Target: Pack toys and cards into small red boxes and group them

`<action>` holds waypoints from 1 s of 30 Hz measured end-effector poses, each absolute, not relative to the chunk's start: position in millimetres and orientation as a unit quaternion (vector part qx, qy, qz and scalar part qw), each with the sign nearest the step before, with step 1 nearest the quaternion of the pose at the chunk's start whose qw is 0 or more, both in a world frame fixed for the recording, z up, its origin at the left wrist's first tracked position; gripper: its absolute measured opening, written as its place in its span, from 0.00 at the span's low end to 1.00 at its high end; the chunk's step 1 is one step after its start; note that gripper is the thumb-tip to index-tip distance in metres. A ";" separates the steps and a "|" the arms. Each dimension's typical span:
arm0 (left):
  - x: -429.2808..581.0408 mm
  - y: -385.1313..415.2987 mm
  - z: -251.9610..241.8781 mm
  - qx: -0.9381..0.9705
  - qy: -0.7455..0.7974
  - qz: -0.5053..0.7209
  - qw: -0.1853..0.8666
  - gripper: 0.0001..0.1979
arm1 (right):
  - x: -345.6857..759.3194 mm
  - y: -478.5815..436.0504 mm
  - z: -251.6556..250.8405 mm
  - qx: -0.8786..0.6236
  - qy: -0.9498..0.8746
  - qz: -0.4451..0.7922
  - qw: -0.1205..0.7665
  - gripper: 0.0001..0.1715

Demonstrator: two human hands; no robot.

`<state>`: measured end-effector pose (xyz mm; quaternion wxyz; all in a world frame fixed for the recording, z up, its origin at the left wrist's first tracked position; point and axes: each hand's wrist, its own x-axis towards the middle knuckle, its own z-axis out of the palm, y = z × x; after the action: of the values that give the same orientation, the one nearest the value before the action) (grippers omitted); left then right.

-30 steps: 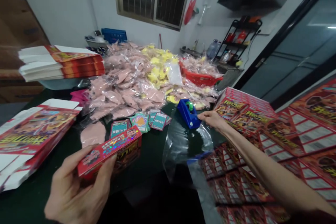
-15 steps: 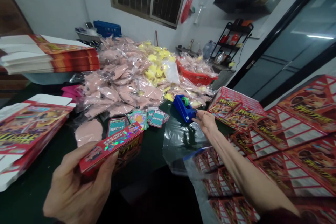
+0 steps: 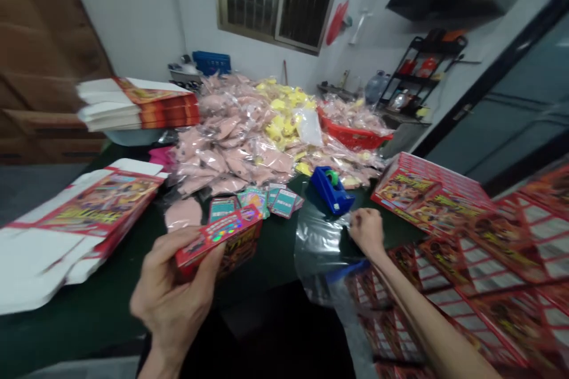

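Observation:
My left hand [image 3: 178,284] grips a small red printed box [image 3: 224,237] by its near end, the shiny top edge facing up. Just below the blue tape dispenser [image 3: 331,192], with its green roll [image 3: 332,176], my right hand [image 3: 367,232] has its fingers pinched together. Whatever lies between those fingertips is too small and blurred to make out. Clear plastic film [image 3: 320,243] lies on the dark table left of that hand. Beyond the box are several teal cards [image 3: 283,201] and a pink bagged piece [image 3: 183,214].
A heap of bagged pink pieces [image 3: 226,154] and yellow pieces [image 3: 284,112] covers the back. Flat cartons [image 3: 106,201] lie at left, with another stack [image 3: 164,109] behind. Packed red boxes [image 3: 427,195] line the right; a red basket [image 3: 355,136] stands farther back.
My right hand has come away from the dispenser's front end, toward me, and its fingers have curled in. My left hand still holds the box. The whole view has swung left.

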<state>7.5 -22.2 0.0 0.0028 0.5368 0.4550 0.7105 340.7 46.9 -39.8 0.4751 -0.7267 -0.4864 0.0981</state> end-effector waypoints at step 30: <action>-16.3 -22.2 16.6 0.724 0.407 0.552 -0.071 0.14 | 107.7 -25.6 42.4 -0.431 -0.434 0.502 0.611 0.27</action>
<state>-16.3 -22.2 16.6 -0.0710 0.7244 0.4068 0.5521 107.7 -25.6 42.4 0.6113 -0.4312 -0.4336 0.5023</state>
